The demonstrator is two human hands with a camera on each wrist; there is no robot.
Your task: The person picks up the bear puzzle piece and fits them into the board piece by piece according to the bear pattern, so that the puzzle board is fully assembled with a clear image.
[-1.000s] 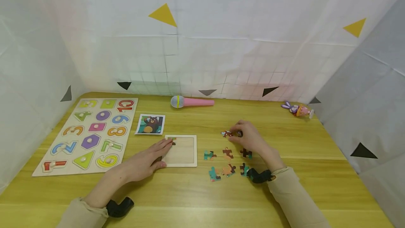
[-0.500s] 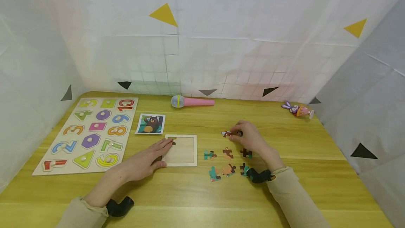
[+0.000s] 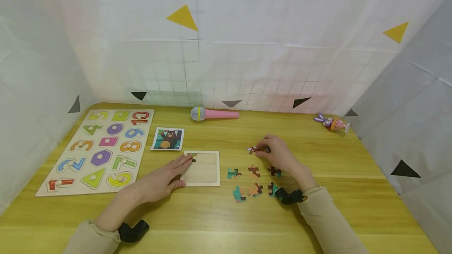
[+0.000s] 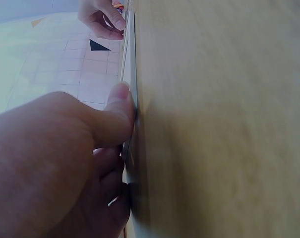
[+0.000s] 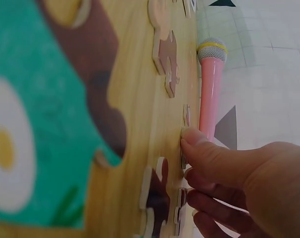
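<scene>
My left hand (image 3: 159,179) rests on the left side of a shallow wooden puzzle tray (image 3: 217,167), fingers straight over its upper corner and thumb at its lower left. A small puzzle piece (image 3: 194,158) shows in the tray's upper left corner, partly under the fingertips. My right hand (image 3: 277,153) pinches a brown and white jigsaw piece (image 3: 252,150) between thumb and forefinger, low over the table. Another dark piece (image 3: 267,149) is mostly hidden behind this hand. Several more pieces lie nearer me, among them a brown one (image 3: 254,171) and a teal one (image 3: 239,194).
A bear picture card (image 3: 169,139) lies behind the tray. To the left is a large number-and-shape board (image 3: 97,150). A pink toy microphone (image 3: 220,114) lies at the back, and a purple rabbit toy (image 3: 332,122) at the back right. White sheeting surrounds the table.
</scene>
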